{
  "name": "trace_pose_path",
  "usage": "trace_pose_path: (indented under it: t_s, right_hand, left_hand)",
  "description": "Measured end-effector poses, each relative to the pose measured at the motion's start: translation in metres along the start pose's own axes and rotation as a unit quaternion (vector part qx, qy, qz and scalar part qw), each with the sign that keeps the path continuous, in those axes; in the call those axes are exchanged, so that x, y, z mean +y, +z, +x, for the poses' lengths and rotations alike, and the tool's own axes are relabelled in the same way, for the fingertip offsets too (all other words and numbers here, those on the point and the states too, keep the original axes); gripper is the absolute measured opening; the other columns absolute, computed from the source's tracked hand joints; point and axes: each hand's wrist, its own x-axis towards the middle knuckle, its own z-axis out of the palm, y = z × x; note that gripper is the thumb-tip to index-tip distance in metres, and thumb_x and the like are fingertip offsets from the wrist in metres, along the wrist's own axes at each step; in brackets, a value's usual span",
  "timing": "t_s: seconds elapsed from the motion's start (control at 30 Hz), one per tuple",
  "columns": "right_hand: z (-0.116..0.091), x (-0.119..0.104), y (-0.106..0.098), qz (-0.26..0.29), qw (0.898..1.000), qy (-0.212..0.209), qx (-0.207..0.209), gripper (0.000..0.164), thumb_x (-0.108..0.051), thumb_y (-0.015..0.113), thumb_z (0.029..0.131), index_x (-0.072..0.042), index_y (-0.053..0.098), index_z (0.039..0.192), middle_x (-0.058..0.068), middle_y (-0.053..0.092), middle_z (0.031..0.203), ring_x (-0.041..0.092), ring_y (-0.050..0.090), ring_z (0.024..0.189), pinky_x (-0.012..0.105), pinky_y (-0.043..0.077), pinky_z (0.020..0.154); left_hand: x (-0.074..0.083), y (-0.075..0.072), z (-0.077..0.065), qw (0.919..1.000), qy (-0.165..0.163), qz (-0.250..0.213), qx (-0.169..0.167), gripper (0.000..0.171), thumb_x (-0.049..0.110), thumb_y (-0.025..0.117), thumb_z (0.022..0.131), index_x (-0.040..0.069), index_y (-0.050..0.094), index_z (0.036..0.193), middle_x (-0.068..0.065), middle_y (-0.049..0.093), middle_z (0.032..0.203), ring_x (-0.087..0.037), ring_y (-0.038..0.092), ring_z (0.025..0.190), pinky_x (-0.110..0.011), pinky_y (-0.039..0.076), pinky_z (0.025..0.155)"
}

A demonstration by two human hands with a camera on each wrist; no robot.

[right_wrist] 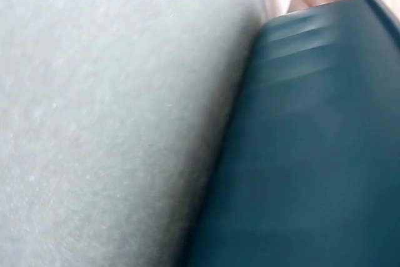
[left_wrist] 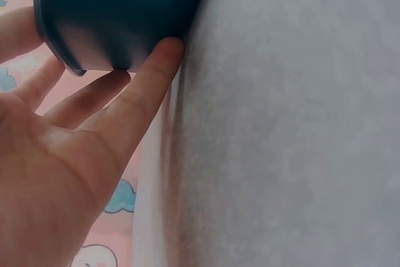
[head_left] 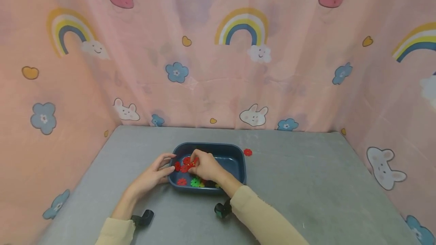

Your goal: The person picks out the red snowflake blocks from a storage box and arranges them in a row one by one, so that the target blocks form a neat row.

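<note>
A dark blue rectangular tub point(head_left: 233, 167) stands on the grey table, with several small plastic snowflake discs inside, mostly red. My left hand point(head_left: 154, 173) is at the tub's left end, its extended fingers touching the rim and outer wall; the left wrist view shows these fingers point(left_wrist: 140, 95) against the tub's side. My right hand point(head_left: 208, 167) reaches over the near rim into the tub. Its thumb and forefinger pinch a red snowflake disc point(head_left: 191, 165) among other red ones on the left. The right wrist view has only the tub's outer wall point(right_wrist: 306, 142), not the right fingers.
One red disc point(head_left: 248, 152) lies on the table just right of the tub. Green disc point(head_left: 195, 182) and another red disc point(head_left: 182, 182) lie near the tub's front wall. A pink patterned curtain point(head_left: 204, 97) borders the table's back and sides.
</note>
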Motion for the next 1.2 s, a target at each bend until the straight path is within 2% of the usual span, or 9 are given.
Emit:
trace_pose_path:
  t_s: [0.17, 0.37, 0.7, 0.83, 1.07, 1.2]
  right_hand:
    - [-0.005, -0.005, -0.006, 0.032, 0.999, 0.004, 0.007, 0.023, -0.013, 0.080, 0.089, -0.009, 0.061, 0.100, 0.000, 0.059, 0.068, 0.013, 0.059, 0.053, 0.024, 0.047, 0.051]
    - [-0.019, -0.014, -0.021, 0.070, 0.998, 0.006, 0.004, 0.025, -0.012, 0.080, 0.089, -0.008, 0.060, 0.102, 0.003, 0.062, 0.073, 0.019, 0.069, 0.062, 0.030, 0.056, 0.057]
    - [-0.046, -0.014, -0.057, 0.090, 0.996, -0.015, 0.013, 0.028, -0.012, 0.079, 0.090, -0.006, 0.054, 0.098, 0.006, 0.058, 0.074, 0.019, 0.067, 0.061, 0.034, 0.060, 0.062]
    - [-0.056, -0.012, -0.071, 0.093, 0.995, -0.021, 0.028, 0.028, -0.012, 0.080, 0.089, -0.006, 0.054, 0.098, 0.006, 0.059, 0.074, 0.022, 0.068, 0.062, 0.036, 0.060, 0.062]
    - [-0.069, -0.004, -0.098, 0.093, 0.994, -0.018, 0.058, 0.028, -0.010, 0.080, 0.089, -0.005, 0.054, 0.100, 0.008, 0.059, 0.076, 0.025, 0.067, 0.064, 0.047, 0.061, 0.064]
    - [-0.072, 0.007, -0.114, 0.076, 0.993, -0.012, 0.091, 0.027, -0.008, 0.080, 0.088, -0.005, 0.055, 0.100, 0.008, 0.061, 0.078, 0.024, 0.066, 0.062, 0.038, 0.061, 0.061]
  left_hand:
    - [-0.001, 0.000, 0.001, 1.0000, 0.006, -0.006, 0.000, 0.050, 0.024, 0.058, 0.105, 0.016, 0.037, 0.150, -0.023, 0.020, 0.163, -0.042, 0.042, 0.140, -0.049, 0.050, 0.102]
    - [-0.001, 0.001, 0.001, 1.0000, 0.005, -0.006, 0.005, 0.049, 0.024, 0.058, 0.105, 0.017, 0.038, 0.149, -0.022, 0.022, 0.163, -0.040, 0.044, 0.139, -0.048, 0.050, 0.102]
    - [0.002, 0.000, -0.001, 0.9997, 0.011, -0.022, -0.003, 0.053, 0.024, 0.060, 0.104, 0.012, 0.036, 0.150, -0.024, 0.019, 0.163, -0.042, 0.043, 0.139, -0.049, 0.050, 0.102]
    - [0.000, 0.000, -0.002, 0.9997, 0.008, -0.022, 0.000, 0.053, 0.025, 0.060, 0.104, 0.013, 0.036, 0.150, -0.023, 0.020, 0.163, -0.041, 0.046, 0.137, -0.048, 0.051, 0.101]
    - [-0.003, 0.000, 0.001, 0.9997, -0.001, -0.020, 0.010, 0.048, 0.022, 0.059, 0.105, 0.018, 0.039, 0.149, -0.021, 0.024, 0.162, -0.037, 0.050, 0.133, -0.046, 0.052, 0.100]
    - [-0.002, 0.000, 0.001, 0.9997, 0.000, -0.020, 0.010, 0.048, 0.022, 0.059, 0.105, 0.018, 0.039, 0.148, -0.022, 0.024, 0.162, -0.037, 0.051, 0.132, -0.046, 0.053, 0.099]
